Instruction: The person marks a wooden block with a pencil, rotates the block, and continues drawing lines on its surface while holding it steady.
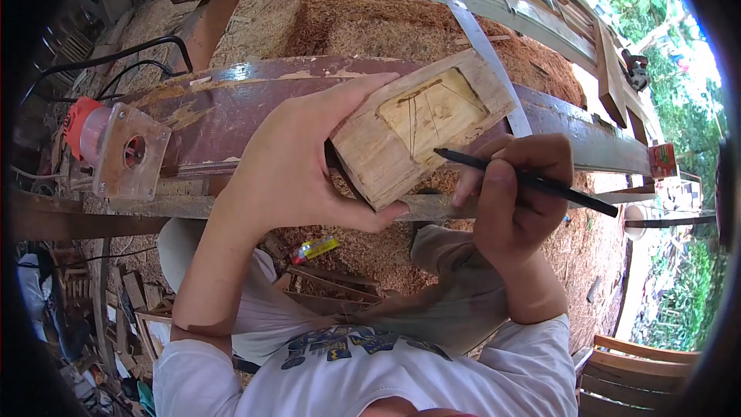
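My left hand (309,154) grips a wooden block (363,143) by its left end, thumb along the lower edge and fingers over the far side. The block is tilted toward me, and a shallow recess with a paler floor (444,112) shows in its face, crossed by several dark pencil-like lines. A slim black pen (540,181) is pinched in my right hand (525,193), its tip right at the recess's lower edge. Behind the block's right end lies a metal ruler (482,42), partly hidden by the wood.
A worn reddish-brown plank (204,127) runs across in front of me. On its left stands a red router with a clear base (96,135). A small red box (662,161) sits at the right end. Below lies a yellow-labelled item (316,248) among wood shavings (378,262).
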The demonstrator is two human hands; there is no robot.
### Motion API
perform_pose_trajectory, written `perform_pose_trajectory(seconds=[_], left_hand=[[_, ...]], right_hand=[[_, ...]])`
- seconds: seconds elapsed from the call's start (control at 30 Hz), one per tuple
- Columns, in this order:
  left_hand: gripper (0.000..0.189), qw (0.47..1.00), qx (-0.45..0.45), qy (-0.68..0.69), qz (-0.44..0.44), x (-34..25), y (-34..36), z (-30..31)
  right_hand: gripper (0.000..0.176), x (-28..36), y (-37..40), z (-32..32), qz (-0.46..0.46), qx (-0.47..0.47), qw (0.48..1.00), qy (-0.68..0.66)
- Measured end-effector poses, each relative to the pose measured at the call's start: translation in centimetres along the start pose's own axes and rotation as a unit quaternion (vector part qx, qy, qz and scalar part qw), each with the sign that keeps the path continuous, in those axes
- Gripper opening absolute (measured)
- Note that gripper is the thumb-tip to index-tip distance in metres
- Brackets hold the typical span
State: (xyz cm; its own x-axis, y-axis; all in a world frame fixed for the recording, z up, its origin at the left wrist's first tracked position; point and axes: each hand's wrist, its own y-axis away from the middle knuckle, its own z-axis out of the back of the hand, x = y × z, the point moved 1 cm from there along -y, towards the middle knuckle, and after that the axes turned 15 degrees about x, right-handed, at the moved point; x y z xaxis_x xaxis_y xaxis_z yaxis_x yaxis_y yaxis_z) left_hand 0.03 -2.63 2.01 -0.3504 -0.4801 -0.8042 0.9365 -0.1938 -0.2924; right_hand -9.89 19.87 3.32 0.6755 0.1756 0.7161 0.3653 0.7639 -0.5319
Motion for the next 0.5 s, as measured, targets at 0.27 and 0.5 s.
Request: perform_pose_trajectory(seconds=[0.27, 0.5], left_hand=[[0.101, 1.0, -0.003, -0.006, -0.003, -0.19, -0.01, 0.03], [0.101, 1.0, -0.001, -0.018, 0.003, -0.19, 0.0, 0.05]], right_hand=[[0.006, -0.23, -0.21, 0.06, -0.004, -0.032, 0.999, 0.018], [0.005, -0.78, -0.06, 0.39, -0.007, -0.03, 0.999, 0.008]])
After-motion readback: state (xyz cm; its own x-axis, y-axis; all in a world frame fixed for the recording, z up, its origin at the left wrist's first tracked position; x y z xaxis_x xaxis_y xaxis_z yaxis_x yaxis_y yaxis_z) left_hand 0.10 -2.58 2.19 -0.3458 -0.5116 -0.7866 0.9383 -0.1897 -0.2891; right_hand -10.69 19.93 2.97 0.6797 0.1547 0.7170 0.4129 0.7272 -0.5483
